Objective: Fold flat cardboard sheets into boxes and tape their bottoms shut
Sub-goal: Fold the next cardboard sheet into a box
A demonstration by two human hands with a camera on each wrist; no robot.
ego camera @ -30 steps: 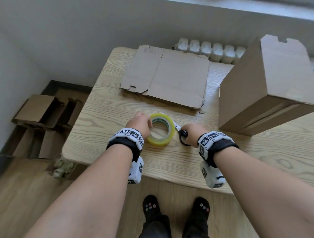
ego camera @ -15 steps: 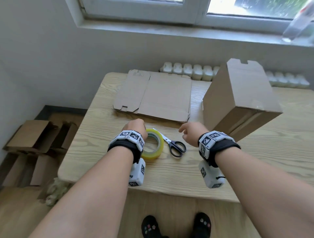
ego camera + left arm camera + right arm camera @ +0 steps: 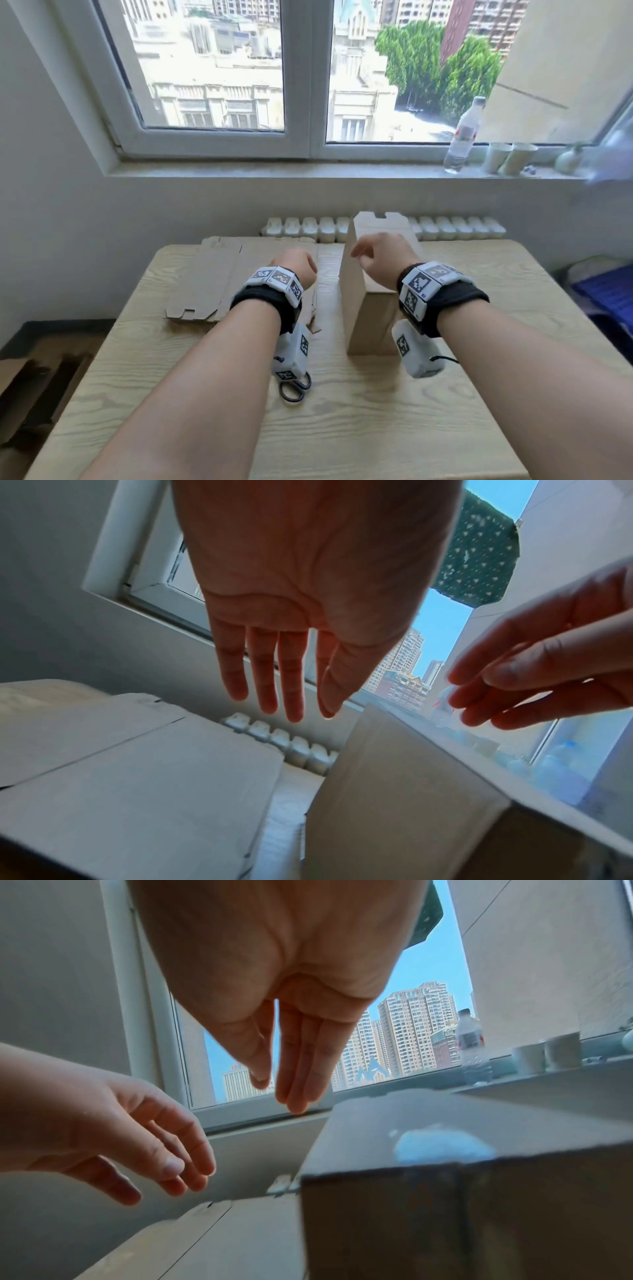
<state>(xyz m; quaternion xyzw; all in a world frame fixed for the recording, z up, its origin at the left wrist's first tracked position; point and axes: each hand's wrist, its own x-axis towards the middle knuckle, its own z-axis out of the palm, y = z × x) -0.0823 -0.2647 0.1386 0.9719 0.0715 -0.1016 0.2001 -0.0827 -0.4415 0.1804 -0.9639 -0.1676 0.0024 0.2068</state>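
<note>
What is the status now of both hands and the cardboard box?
Left hand and right hand open, empty, fingers straight. Folded box stands on table, untouched. Flat sheet beside it; nothing blocking.

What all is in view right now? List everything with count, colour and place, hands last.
Light wooden table: one, pale oak grain, under everything.
Folded brown cardboard box: one, standing at table centre.
Flat brown cardboard sheet: one, lying left of the box.
Black-handled scissors: one, near the table's front, partly hidden by the left wrist camera.
Clear plastic water bottle: one, red label, on the windowsill at right.
Pale paper cups: two, beside the bottle.
White radiator: one, behind the table.
Brown cardboard pieces: several, on the floor at left.
Left hand: fingers straight, empty, above the sheet.
Right hand: fingers straight, empty, above the box.
</note>
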